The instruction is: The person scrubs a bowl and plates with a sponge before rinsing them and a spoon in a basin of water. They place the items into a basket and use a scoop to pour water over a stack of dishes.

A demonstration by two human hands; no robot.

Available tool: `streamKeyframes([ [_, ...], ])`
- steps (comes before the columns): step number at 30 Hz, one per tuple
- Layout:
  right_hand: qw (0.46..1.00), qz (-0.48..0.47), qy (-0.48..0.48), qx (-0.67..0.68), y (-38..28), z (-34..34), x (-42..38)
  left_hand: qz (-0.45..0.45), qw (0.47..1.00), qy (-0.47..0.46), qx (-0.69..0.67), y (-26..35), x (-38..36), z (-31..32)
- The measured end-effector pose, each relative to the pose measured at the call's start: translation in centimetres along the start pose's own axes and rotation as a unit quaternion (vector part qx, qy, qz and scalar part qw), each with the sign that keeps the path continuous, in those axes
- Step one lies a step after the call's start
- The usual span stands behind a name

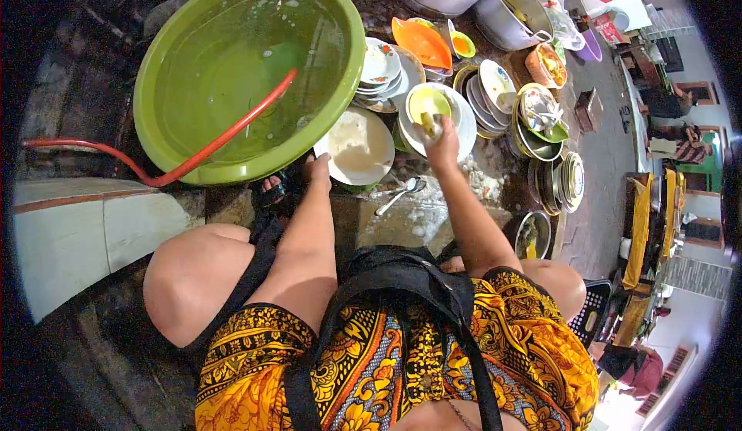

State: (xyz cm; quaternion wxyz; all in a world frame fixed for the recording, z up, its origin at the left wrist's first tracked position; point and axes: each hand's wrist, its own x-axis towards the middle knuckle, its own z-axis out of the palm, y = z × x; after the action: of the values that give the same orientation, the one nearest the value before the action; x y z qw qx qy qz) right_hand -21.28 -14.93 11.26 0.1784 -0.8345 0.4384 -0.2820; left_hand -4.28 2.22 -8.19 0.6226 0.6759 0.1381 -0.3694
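Note:
My left hand (318, 168) is closed on the near left rim of a white plate (357, 149) with cloudy, soapy liquid on it. The plate tilts beside the big green basin (352, 60). Over to the right, my right hand (444, 144) is closed on a wet, yellow-green sponge (429, 124). That sponge is at a small yellow-green bowl (425, 100), which sits on white plates (466, 134). My fingers partly cover the sponge. A metal spoon (398, 197) lies in suds between my forearms.
Water fills the basin, and a red hose (232, 134) hangs over its rim. Stacked dishes (495, 83), an orange bowl (421, 42), metal pots (514, 18) and more plates (572, 180) crowd the far and right sides. People (672, 103) are in the background.

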Motion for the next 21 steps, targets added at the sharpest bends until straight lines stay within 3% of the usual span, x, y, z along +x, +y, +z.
streamKeyframes([
  [1,0.999,0.015,-0.026,0.04,-0.7,0.3,-1.3,0.0,1.0,-0.003,0.003,-0.2,0.0,0.1],
  [3,0.986,0.07,-0.126,0.087,-1.2,1.8,-3.6,-0.126,0.959,-0.127,-0.221,-0.2,0.1,0.4],
  [4,0.981,0.068,-0.161,0.083,-1.8,2.6,-4.6,-0.124,0.959,-0.129,-0.218,1.0,-1.1,0.9],
  [5,0.986,0.017,-0.15,0.076,-2.5,3.5,-5.3,-0.111,0.97,-0.102,-0.191,2.2,-2.5,1.7],
  [6,0.977,-0.006,-0.203,0.059,-3.0,4.2,-5.8,-0.096,0.979,-0.073,-0.163,2.7,-3.2,2.0],
  [7,0.971,-0.027,-0.23,0.053,-3.6,5.0,-6.4,-0.042,0.977,-0.165,-0.129,3.1,-3.2,1.8],
  [11,0.905,-0.115,-0.385,0.139,-5.1,7.0,-7.7,-0.027,0.997,-0.037,0.059,5.7,-5.8,1.7],
  [12,0.906,-0.115,-0.378,0.152,-4.9,7.5,-8.1,0.01,0.997,-0.071,0.018,5.6,-5.7,1.0],
  [14,0.885,-0.212,-0.378,0.17,-3.8,7.5,-8.7,0.009,0.996,-0.085,0.009,6.7,-6.7,-0.3],
  [15,0.909,-0.211,-0.35,0.08,-2.8,7.9,-9.0,0.015,0.994,-0.108,0.014,6.7,-6.8,-1.0],
  [18,0.96,-0.031,-0.269,-0.071,-2.8,5.5,-8.7,0.025,0.986,-0.147,0.079,8.2,-10.5,-1.3],
  [19,0.962,-0.026,-0.263,-0.064,-3.8,5.4,-8.9,-0.02,0.981,-0.14,0.135,9.0,-11.8,-1.1],
  [21,0.985,0.018,-0.153,0.083,-6.7,5.9,-9.3,-0.034,0.976,-0.156,0.151,8.6,-12.5,-0.6],
])
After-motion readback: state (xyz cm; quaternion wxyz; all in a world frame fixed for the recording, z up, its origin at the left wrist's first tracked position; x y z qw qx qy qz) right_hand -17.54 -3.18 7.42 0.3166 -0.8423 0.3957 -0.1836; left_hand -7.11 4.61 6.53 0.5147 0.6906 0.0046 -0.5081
